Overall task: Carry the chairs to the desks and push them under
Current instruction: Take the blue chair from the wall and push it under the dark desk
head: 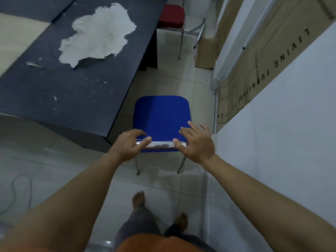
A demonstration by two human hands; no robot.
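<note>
A blue padded chair [161, 115] with chrome legs stands on the tiled floor just right of a dark desk [72, 84] whose top has a big patch of peeled grey surface. My left hand [130, 144] hovers at the left end of the chair's chrome back rail, fingers curled and apart. My right hand [196, 140] is spread over the rail's right end, thumb near the metal. Neither hand has closed on the rail. A red padded chair [171, 16] stands farther off, by the desk's far corner.
A white panel [272, 142] and cardboard furniture boxes [263, 57] line the right side, leaving a narrow aisle. A metal stand's legs [199, 33] are beyond the red chair. A grey cable [21, 190] loops on the floor at left. My bare feet are below the chair.
</note>
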